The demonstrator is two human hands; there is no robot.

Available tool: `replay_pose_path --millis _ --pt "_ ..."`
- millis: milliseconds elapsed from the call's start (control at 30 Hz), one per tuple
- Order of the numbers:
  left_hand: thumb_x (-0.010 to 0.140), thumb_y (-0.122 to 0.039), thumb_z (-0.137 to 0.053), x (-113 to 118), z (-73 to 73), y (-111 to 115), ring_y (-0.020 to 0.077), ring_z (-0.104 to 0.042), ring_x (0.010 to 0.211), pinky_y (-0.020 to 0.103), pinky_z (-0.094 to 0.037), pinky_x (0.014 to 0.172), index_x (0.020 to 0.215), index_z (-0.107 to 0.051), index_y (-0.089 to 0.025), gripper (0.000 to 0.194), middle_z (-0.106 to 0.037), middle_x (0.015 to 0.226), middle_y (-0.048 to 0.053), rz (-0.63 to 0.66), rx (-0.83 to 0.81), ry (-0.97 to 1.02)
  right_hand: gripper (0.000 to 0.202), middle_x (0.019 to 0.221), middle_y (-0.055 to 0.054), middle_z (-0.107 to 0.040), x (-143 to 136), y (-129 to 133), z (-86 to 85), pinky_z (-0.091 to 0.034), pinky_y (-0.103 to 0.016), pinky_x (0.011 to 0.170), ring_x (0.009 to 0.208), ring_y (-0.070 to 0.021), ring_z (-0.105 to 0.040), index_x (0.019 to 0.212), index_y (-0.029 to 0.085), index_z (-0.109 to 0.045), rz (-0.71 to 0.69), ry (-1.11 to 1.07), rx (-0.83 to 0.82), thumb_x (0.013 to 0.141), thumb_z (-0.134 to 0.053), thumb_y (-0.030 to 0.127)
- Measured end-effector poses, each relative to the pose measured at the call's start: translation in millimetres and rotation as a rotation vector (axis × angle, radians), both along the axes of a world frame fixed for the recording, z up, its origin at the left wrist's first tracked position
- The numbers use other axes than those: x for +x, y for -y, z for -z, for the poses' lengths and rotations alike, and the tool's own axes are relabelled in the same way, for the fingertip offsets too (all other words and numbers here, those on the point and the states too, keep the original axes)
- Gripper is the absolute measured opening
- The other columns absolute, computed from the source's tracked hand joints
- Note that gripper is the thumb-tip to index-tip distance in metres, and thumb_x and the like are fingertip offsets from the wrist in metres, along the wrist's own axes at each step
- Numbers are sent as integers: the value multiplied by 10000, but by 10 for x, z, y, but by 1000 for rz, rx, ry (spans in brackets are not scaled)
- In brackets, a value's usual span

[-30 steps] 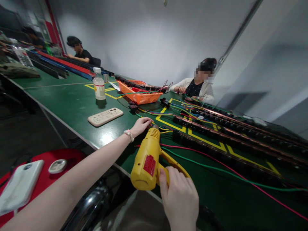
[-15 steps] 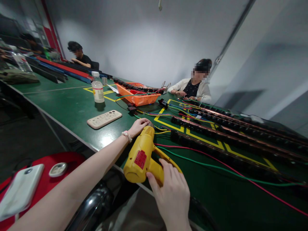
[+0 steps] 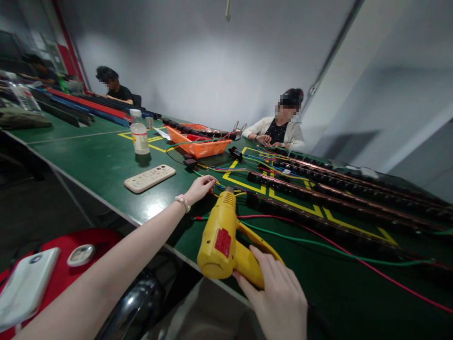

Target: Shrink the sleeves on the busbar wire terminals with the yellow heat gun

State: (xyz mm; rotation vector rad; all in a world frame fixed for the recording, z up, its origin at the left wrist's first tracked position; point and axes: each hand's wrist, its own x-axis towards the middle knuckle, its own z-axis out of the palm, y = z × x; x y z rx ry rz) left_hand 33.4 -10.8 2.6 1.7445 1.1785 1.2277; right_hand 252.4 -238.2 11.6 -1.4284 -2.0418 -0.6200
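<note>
My right hand (image 3: 278,288) is wrapped round the handle of a yellow heat gun (image 3: 221,236) with a red label. Its dark nozzle (image 3: 229,189) points away from me, toward coloured wires (image 3: 221,187) on the table. My left hand (image 3: 200,189), with a beaded bracelet at the wrist, pinches at these wires left of the nozzle; its fingertips are closed on them. The wires run right toward a long black strip with copper bars (image 3: 283,205). A red and a green wire (image 3: 283,233) lie loose beside the heat gun.
An orange basket (image 3: 198,148), a bottle (image 3: 139,134) and a phone in a beige case (image 3: 150,178) are on the green table (image 3: 88,151). More copper-barred strips (image 3: 329,198) lie at right. A co-worker (image 3: 279,127) sits opposite. Left of me, a red stool (image 3: 95,241) holds a white phone (image 3: 30,285).
The heat gun in my right hand has moved right, away from my left hand. The left fingers and the wires they hold show more clearly now. The whole view has shifted slightly.
</note>
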Motion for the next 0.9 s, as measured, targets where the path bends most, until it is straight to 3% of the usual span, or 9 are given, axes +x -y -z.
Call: replay_pose_path --millis 333,567,900 --pt "805 -362 -485 18 20 -20 108 -523 626 197 -413 559 870 -615 -127 276 -597 719 33 -5 6 24 481 841 -40 -594 60 108 19 -343 -301 757 775 -159 -492 1143 140 -556 76 66 107 869 -475 527" --pt "809 -305 -462 31 -11 -8 104 -509 604 204 -394 567 870 -616 -121 248 -592 691 25 -24 -9 1 510 910 -64 -602 -153 164 82 -334 -326 745 794 -174 -490 1195 126 -532 151 70 82 854 -515 506" --pt "807 -299 -445 14 12 -46 123 -541 642 220 -433 609 870 -630 -128 260 -623 733 41 -30 13 -43 486 891 -67 -599 -526 47 105 -330 -327 743 777 -173 -495 1163 108 -547 83 -4 95 884 -456 495"
